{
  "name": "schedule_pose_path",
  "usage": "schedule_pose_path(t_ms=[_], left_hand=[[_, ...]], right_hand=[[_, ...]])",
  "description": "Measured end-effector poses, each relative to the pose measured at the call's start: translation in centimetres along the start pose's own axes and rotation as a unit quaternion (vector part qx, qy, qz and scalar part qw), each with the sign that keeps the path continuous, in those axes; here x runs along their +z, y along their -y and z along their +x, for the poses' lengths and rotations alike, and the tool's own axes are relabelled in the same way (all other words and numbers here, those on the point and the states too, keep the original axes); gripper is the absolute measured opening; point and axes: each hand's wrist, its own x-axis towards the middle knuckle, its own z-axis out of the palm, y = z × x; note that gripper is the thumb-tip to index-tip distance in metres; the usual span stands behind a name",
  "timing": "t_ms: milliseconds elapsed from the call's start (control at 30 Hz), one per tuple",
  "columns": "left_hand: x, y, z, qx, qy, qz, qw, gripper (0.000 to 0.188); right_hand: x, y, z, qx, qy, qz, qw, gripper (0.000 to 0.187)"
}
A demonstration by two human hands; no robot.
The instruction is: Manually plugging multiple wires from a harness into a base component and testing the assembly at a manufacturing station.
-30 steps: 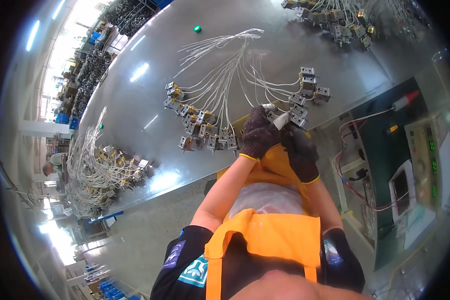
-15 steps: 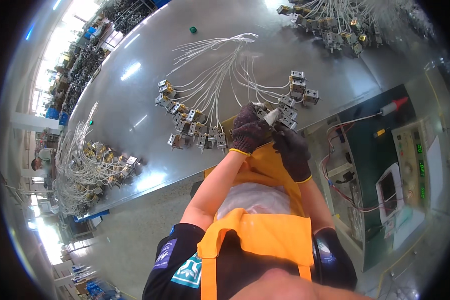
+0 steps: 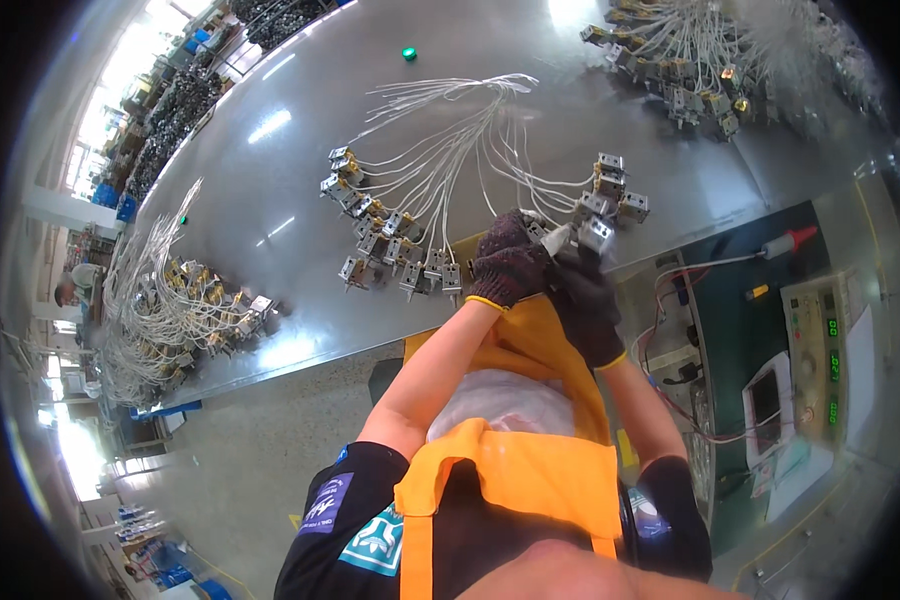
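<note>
My left hand [image 3: 510, 262], in a dark knitted glove with a yellow cuff, is closed at the table's near edge around a small metal-cased part [image 3: 536, 231] on a white wire. Close against it, my right hand [image 3: 584, 300], gloved alike, has its fingers bent inward; what they grip is hidden. A pale pointed piece [image 3: 558, 241] shows between the hands. Just beyond the right fingers sit several metal-cased parts [image 3: 597, 233]. More such parts [image 3: 385, 235] fan out to the left, their white wires [image 3: 470, 135] gathering into one bundle farther back.
The metal table [image 3: 280, 200] also bears a wired heap [image 3: 185, 320] at left, another [image 3: 685, 70] at far right, and a green cap [image 3: 409, 54]. To my right stand a tester with green digits [image 3: 815, 350], a red-tipped probe [image 3: 785, 242] with cables and a white-framed device [image 3: 768, 400].
The view has shifted slightly, so the table items appear displaced. Both hands stay together at the near edge; the right hand has turned a little, and a metal part beside its fingers appears tilted.
</note>
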Motion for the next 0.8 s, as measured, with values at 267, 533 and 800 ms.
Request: schedule_pose_path(t_ms=[267, 533, 800], left_hand=[[-2.6, -2.3, -0.6, -0.163, 0.038, -0.258, 0.951, 0.053], [-13.6, -0.1, -4.1, 0.262, 0.057, -0.066, 0.961, 0.083], [-15.5, 5.5, -5.4, 0.235, 0.043, 0.172, 0.956, 0.085]], right_hand=[[2.0, -0.3, -4.0, 0.481, 0.023, 0.451, 0.751, 0.025], [0.8, 2.2, -6.3, 0.581, -0.046, 0.689, 0.432, 0.032], [4.5, 5.8, -3.1, 0.513, 0.021, 0.511, 0.689, 0.030]])
